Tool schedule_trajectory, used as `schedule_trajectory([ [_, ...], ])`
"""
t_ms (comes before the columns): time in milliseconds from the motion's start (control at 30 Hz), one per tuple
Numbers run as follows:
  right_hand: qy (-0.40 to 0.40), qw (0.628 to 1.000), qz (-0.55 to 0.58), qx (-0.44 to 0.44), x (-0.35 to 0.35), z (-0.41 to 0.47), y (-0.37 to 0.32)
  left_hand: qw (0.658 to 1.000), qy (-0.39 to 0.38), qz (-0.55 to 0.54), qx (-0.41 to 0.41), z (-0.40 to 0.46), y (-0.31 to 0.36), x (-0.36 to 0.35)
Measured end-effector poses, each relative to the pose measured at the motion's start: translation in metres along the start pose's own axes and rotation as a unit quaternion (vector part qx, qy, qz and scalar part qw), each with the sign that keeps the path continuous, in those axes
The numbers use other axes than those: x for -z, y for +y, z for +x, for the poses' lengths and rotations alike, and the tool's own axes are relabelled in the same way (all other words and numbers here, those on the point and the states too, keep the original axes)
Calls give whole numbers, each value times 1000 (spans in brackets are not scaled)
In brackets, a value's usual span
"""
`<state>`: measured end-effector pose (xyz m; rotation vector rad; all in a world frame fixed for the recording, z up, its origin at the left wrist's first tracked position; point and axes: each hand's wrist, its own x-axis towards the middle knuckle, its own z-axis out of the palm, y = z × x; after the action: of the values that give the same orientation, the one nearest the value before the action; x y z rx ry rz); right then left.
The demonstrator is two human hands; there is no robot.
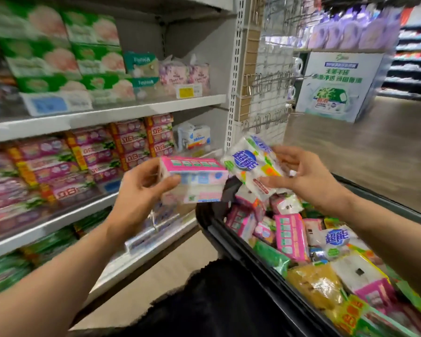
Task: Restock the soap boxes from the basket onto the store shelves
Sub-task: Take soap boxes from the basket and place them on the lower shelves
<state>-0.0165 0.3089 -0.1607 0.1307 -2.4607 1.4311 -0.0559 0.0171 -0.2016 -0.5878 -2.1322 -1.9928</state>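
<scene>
The left hand (141,184) grasps a pink-and-white rectangular soap box (195,181) with a bright pink top edge and a row of small teal panels printed along it; thumb on the near face, fingers curled behind, the box held roughly level in mid-air just in front of the shelves. At its 3 o'clock, nearly touching it, the right hand (299,177) holds a white plastic-wrapped soap pack (252,166) bearing a blue oval logo with white characters plus green, orange and yellow patches; the fingers lie fairly straight along its right edge and underside, the pack tilted. Both packs hover above the black plastic basket (231,239), which sits toward 5 o'clock and is heaped with more pink boxes, white blue-logo packs, green wrappers and a yellow-brown bag. Toward 9 o'clock, the white metal store shelves (102,117) carry stacked pink-and-red soap packs (122,152) on the middle tier and green-and-white packs (66,52) above.
</scene>
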Motion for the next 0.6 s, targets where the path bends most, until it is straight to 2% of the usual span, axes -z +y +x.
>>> schedule_trajectory([
  [133,-92,991,-26,98,-83,7,-43,991,117,66,9,-48,10,97],
  [267,-133,962,-93,217,-174,3,-78,959,250,113,72,-110,5,197],
  [433,-225,923,-119,287,-293,-9,-118,877,429,131,172,-191,15,296],
  [600,-315,861,-141,373,-398,-38,-141,807,525,141,229,-264,23,352],
])
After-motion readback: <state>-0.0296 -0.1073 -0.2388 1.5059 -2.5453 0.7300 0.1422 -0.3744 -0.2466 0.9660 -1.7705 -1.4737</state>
